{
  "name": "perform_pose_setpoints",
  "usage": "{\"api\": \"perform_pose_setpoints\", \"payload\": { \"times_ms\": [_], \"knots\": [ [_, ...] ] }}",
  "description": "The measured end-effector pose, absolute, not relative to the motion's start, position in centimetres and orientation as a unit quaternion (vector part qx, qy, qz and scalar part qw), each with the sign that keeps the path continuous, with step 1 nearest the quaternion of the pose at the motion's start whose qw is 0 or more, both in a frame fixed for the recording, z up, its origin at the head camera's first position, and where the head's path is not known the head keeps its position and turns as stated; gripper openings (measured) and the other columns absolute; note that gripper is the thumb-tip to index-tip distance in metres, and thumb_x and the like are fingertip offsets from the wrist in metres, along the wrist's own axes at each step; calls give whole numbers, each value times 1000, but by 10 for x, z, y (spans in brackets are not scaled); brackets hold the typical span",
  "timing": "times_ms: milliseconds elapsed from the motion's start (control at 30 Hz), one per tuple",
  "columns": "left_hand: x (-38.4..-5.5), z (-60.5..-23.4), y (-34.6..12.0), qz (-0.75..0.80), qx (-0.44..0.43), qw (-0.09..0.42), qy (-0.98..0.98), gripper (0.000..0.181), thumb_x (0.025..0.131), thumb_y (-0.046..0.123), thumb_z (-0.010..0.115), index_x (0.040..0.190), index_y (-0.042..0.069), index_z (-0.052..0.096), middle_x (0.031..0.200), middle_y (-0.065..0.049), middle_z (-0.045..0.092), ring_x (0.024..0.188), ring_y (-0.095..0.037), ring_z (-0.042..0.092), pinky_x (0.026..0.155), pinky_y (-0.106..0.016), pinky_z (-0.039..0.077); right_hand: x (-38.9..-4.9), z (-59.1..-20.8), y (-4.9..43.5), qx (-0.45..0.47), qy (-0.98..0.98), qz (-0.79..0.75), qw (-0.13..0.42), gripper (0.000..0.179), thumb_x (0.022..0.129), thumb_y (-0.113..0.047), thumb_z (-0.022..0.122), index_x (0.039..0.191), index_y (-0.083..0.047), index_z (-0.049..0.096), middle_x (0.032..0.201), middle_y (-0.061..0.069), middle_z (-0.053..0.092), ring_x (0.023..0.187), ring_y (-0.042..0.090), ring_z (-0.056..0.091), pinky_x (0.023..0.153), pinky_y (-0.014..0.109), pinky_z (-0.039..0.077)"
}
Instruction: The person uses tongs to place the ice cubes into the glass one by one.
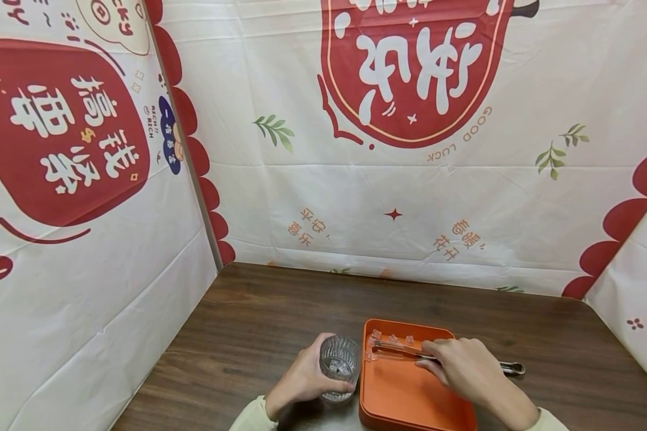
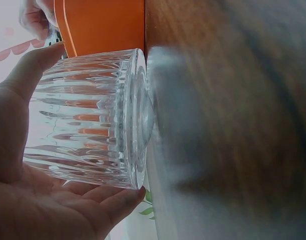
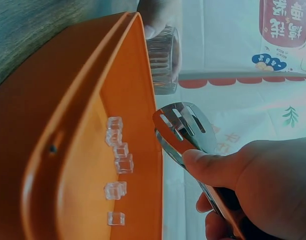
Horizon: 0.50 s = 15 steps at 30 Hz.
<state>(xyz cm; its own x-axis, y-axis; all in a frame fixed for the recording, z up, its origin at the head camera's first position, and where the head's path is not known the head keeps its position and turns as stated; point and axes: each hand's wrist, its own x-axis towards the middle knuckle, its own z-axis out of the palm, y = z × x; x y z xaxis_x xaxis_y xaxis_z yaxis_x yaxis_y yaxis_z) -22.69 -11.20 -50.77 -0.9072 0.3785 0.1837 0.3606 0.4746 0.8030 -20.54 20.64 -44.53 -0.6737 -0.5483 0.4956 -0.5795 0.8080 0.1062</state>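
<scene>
in one tray [image 1: 401,389], perhaps seven cubes [image 3: 124,164]

You have two hands in view, one left hand [image 1: 304,374] and one right hand [image 1: 466,365], with two pale sleeve cuffs [image 1: 256,416]. You have one ribbed glass tumbler [image 2: 87,120], one pair of metal tongs [image 3: 189,124] and one orange tray [image 1: 404,389]. From your right wrist you can count seven clear cubes [image 3: 124,164] in the tray, one of the seven mostly hidden behind its neighbour. You can see clear cubes in the tumbler as well, but you cannot tell their number through the ribbing. Around you are one wood-grain table [image 1: 221,335], three printed cloth walls [image 1: 302,179] and two large red lettered emblems [image 1: 415,72], one on the left wall, one on the back.
</scene>
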Motion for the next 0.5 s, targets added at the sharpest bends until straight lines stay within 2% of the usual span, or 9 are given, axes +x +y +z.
{"api": "perform_pose_setpoints", "payload": {
  "times_ms": [200,500],
  "knots": [
    [-226,-507,-112,465,216,10,859,87,60,38,95,131,18,50,109,-3,68,95,-17,64,82,-30,51,-207,-443,207,315,-903,29,292,38,75,-39,81,67,-30,45,55,-21,36,43,3,40,39,26,30],
    [-227,-508,-112,462,213,9,861,87,59,39,95,131,19,50,109,-4,68,94,-17,64,81,-30,51,-208,-437,205,316,-897,22,307,37,76,-42,80,68,-30,46,53,-20,38,41,4,40,39,27,30]
  ]
}}
